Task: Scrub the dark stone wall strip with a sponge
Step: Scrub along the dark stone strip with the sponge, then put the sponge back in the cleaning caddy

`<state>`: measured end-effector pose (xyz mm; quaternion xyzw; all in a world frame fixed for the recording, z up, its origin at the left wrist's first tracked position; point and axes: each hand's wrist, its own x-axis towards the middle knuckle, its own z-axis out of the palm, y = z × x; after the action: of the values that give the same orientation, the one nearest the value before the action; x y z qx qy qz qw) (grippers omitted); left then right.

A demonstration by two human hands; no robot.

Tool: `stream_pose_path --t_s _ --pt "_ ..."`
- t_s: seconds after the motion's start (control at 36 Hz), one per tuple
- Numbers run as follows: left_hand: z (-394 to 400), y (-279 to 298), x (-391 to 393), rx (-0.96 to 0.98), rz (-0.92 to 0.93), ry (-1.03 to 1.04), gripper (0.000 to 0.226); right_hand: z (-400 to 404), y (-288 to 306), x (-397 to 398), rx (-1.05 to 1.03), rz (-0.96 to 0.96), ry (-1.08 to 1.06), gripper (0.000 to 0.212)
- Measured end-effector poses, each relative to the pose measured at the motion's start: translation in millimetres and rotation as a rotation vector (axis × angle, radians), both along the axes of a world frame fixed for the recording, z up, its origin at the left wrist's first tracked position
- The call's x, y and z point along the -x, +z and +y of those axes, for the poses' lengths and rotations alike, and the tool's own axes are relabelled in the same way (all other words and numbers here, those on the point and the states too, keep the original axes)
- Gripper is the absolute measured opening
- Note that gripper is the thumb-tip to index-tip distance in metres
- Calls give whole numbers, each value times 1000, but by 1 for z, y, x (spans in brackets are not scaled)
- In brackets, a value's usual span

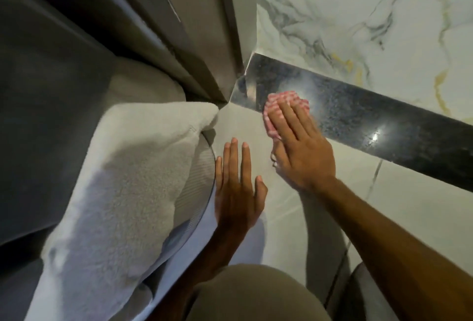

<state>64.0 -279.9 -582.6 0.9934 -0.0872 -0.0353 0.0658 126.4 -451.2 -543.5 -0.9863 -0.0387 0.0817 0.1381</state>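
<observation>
A glossy dark stone strip [363, 113] runs across the pale wall from the corner at the centre down to the right edge. My right hand [299, 146] presses a pink and white checked sponge [284, 100] flat against the strip's left part, near the corner; the fingers lie over the sponge and hide most of it. My left hand [238, 187] rests flat on the pale tile [245, 126] below the strip, fingers spread, holding nothing.
A white towel [128, 192] hangs at the left, close to my left hand, over a ribbed curved surface [197, 180]. A grey frame [204, 39] meets the marbled wall [358, 13] at the corner. My knee [250, 295] is at the bottom.
</observation>
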Motion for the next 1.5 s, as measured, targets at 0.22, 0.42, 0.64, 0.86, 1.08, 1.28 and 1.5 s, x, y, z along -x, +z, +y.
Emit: stream_pose_path --t_s 0.22,0.42,0.64,0.86,1.08,1.28,1.5 --pt "4 -9 2 82 -10 -10 69 39 -6 -82 -10 -17 -181 69" --pt "2 2 2 60 -10 -15 68 -1 -3 3 29 25 275 70" --pt "3 -2 1 40 8 -22 69 -33 2 -51 34 -16 -299 69" --pt "-5 31 -16 82 107 8 64 13 9 -17 -163 135 75 68" --pt "-21 150 -15 -118 458 -57 59 -2 103 110 -436 661 -312 59" --pt "-22 320 53 53 385 50 51 19 286 138 -762 543 -421 58" --pt "27 474 99 129 268 88 51 58 455 129 -854 467 -454 53"
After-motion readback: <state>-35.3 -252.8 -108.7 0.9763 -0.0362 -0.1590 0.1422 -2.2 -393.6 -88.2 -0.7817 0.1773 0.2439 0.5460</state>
